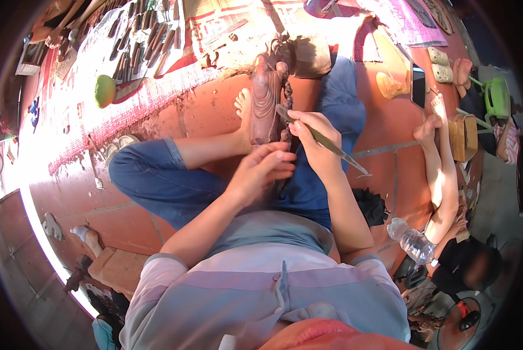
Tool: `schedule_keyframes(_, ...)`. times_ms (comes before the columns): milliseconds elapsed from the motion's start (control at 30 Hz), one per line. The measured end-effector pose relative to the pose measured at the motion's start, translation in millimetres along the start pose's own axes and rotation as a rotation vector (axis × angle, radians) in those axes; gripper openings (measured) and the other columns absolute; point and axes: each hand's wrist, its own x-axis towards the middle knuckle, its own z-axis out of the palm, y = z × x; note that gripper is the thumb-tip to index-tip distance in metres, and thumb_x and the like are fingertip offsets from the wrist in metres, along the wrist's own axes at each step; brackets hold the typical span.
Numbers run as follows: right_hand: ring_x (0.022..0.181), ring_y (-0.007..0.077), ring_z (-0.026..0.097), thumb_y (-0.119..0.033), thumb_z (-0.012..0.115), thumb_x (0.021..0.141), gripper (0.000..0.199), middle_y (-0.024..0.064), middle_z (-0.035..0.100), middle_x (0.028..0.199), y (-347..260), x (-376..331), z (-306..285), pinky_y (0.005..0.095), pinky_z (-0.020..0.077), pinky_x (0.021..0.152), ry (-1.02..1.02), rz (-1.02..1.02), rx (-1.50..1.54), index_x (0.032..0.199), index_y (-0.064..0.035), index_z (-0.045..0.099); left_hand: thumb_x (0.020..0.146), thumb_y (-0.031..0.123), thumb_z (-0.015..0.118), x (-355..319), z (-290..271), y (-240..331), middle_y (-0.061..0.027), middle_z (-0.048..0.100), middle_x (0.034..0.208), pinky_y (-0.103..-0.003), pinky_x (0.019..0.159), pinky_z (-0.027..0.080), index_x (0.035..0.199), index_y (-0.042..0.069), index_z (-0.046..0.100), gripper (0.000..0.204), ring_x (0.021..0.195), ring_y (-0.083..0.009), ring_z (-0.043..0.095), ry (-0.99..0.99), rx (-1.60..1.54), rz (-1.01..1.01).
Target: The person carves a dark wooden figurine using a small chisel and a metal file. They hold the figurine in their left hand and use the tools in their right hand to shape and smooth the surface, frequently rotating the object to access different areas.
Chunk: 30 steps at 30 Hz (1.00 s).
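Observation:
A brown carved wooden figure [265, 99] stands upright between my crossed legs, propped against my bare foot [244, 108]. My left hand [263, 169] rests against the figure's lower part, fingers curled on it. My right hand [312, 137] grips a long thin metal carving tool [331, 146] like a pen, its tip touching the figure's right side. I sit on a red tiled floor [185, 108] in blue jeans.
Many carving chisels [144, 41] lie in rows on a mat at the top left, with a green round fruit [104, 90] beside them. Another person's leg [442, 175] stretches at the right near a plastic bottle [412, 240]. A wooden block [118, 269] sits lower left.

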Motion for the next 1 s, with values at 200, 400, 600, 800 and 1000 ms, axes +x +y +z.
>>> schedule_keyframes(200, 0.075, 0.0241, 0.063, -0.005, 0.065, 0.080, 0.019, 0.0106, 0.064, 0.087, 14, 13, 21, 0.0308, 0.0504, 0.066, 0.106, -0.133, -0.199, 0.099, -0.0064, 0.066, 0.093, 0.042, 0.052, 30, 22, 0, -0.0071, 0.048, 0.128, -0.040, 0.102, 0.036, 0.135, 0.008, 0.037, 0.056, 0.120, -0.0208, 0.046, -0.157, -0.248, 0.009)
schedule_keyframes(400, 0.071, 0.0270, 0.062, -0.005, 0.064, 0.073, 0.023, 0.0074, 0.061, 0.077, 14, -5, 37, 0.0340, 0.0497, 0.061, 0.033, -0.294, -0.425, 0.096, -0.0078, 0.064, 0.091, 0.046, 0.054, 22, 2, -10, -0.0067, 0.049, 0.127, -0.039, 0.099, 0.038, 0.132, 0.010, 0.040, 0.057, 0.118, -0.0198, 0.047, -0.085, -0.354, -0.056)
schedule_keyframes(600, 0.072, 0.0252, 0.061, -0.005, 0.064, 0.072, 0.025, 0.0060, 0.061, 0.080, 15, 4, 37, 0.0325, 0.0496, 0.061, 0.170, -0.232, -0.433, 0.096, -0.0088, 0.063, 0.091, 0.044, 0.054, 26, 0, -7, -0.0019, 0.050, 0.127, -0.039, 0.101, 0.036, 0.132, 0.015, 0.041, 0.052, 0.119, -0.0176, 0.047, -0.130, -0.340, -0.058)
schedule_keyframes(800, 0.073, 0.0230, 0.063, -0.006, 0.065, 0.074, 0.020, 0.0048, 0.062, 0.081, 9, -13, 38, 0.0300, 0.0508, 0.061, 0.044, -0.310, -0.521, 0.094, -0.0105, 0.064, 0.093, 0.042, 0.051, 16, 3, -8, -0.0002, 0.048, 0.129, -0.036, 0.102, 0.034, 0.136, 0.016, 0.036, 0.052, 0.121, -0.0154, 0.045, -0.121, -0.410, -0.093)
schedule_keyframes(1000, 0.077, 0.0235, 0.063, -0.006, 0.065, 0.074, 0.024, 0.0061, 0.063, 0.085, 15, -6, 37, 0.0318, 0.0508, 0.063, 0.126, -0.265, -0.549, 0.098, -0.0108, 0.064, 0.093, 0.036, 0.052, 33, 10, -1, -0.0030, 0.047, 0.129, -0.036, 0.103, 0.033, 0.136, 0.013, 0.035, 0.052, 0.123, -0.0177, 0.043, -0.117, -0.372, -0.022)
